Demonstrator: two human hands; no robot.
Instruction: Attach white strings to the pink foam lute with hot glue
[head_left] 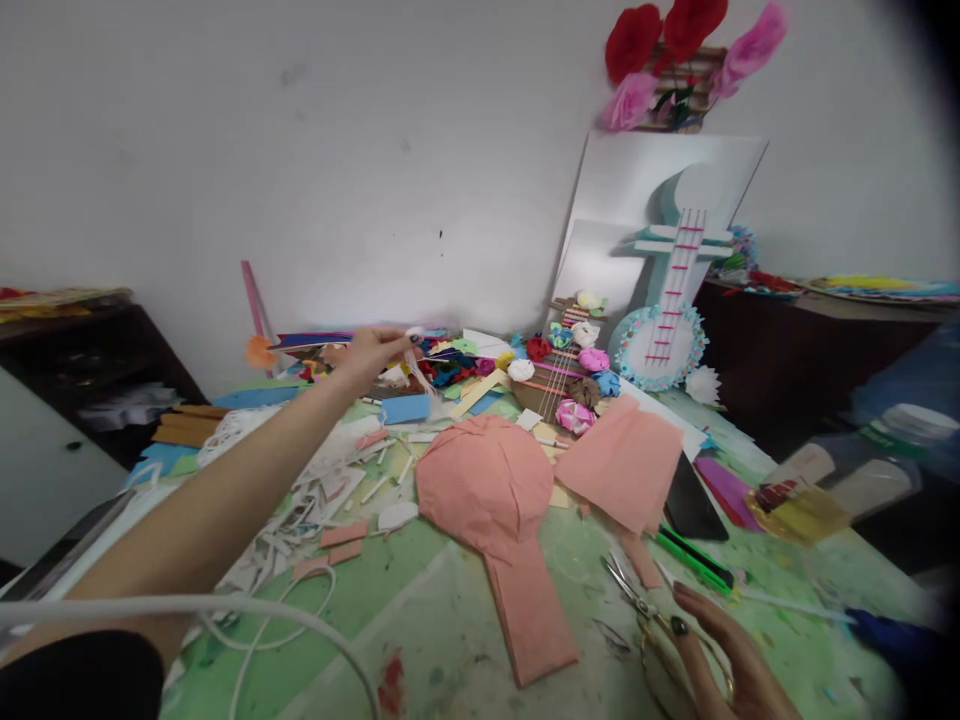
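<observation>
My left hand [375, 358] reaches over the far side of the table, thumb and fingers pinched on a bundle of thin white strands [418, 372] that hangs down. At the lower right, my right hand [724, 650] has its fingers curled at the handles of metal scissors [637, 600], whose blades point away to the left. Between the hands lies a flat, round shape with a handle-like strip, covered in salmon paper [487, 480]. A loose salmon sheet [622, 460] is to its right.
A green utility knife [694, 558], a black phone [694, 500] and a plastic bottle [847, 475] are on the right. Paper scraps [300, 510] and a white cable [300, 625] lie left. Behind stand a flower-decorated brown instrument model [555, 385] and a paper instrument model [671, 290].
</observation>
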